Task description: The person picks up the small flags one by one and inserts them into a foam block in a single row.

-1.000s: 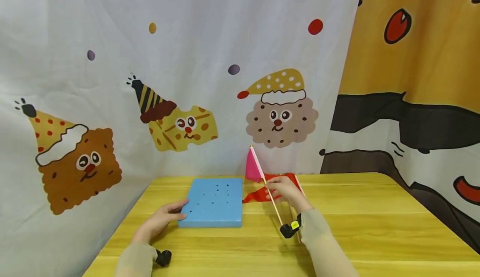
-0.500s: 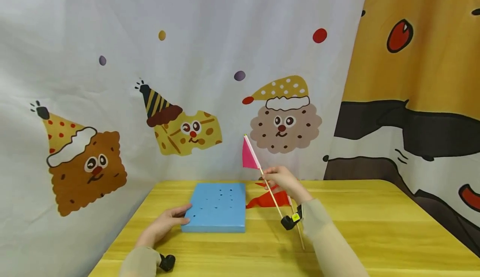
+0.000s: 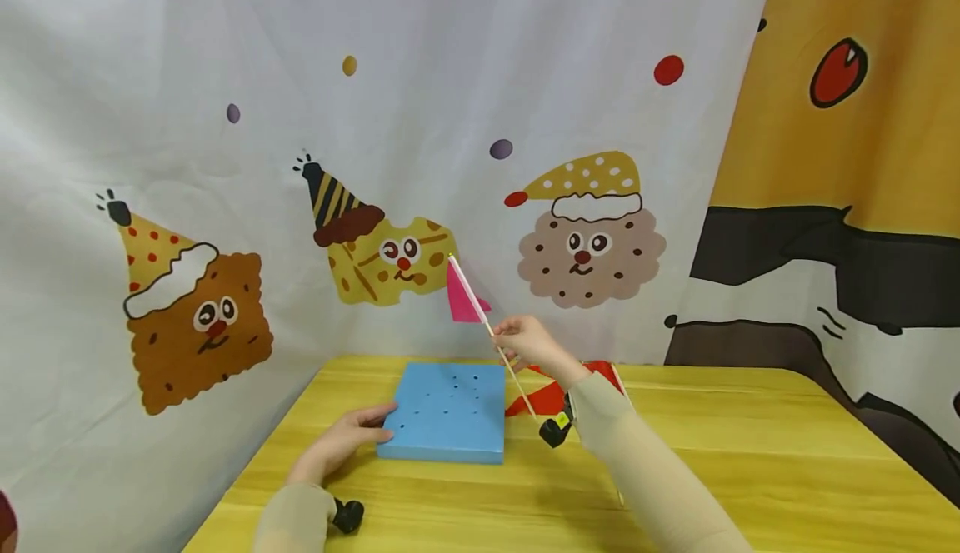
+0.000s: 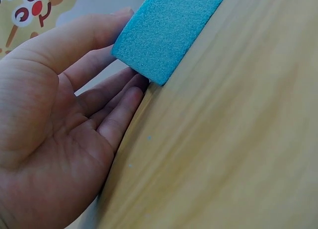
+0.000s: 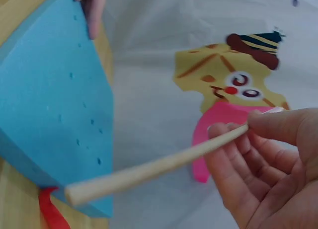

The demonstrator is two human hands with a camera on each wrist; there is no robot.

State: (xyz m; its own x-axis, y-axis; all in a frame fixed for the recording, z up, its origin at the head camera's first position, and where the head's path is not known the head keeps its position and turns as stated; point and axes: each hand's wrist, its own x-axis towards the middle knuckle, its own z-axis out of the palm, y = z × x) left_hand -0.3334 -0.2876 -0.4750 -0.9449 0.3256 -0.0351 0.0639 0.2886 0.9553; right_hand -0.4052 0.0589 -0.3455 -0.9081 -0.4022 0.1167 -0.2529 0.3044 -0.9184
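My right hand [image 3: 531, 345] pinches the thin wooden stick of a small pink flag [image 3: 465, 295] between thumb and fingers. The flag is raised and tilted, cloth end up and to the left; in the right wrist view the stick's bare lower end [image 5: 124, 182] points towards the blue foam block [image 5: 49, 90]. This flat block lies on the table with several small holes in its top. My left hand [image 3: 347, 440] rests at the block's left edge, thumb on the top edge and fingers fairly straight along the side, as the left wrist view shows.
Red flags [image 3: 551, 399] lie on the wooden table [image 3: 712, 453] just right of the block, partly behind my right forearm; a thin stick [image 3: 621, 382] shows beside them. A white curtain [image 3: 420, 53] with cartoon prints hangs behind the table.
My right hand has lifted the pink flag off the red ones and carried it left towards the block. The left hand stays at the block's edge. The head view has shifted slightly.
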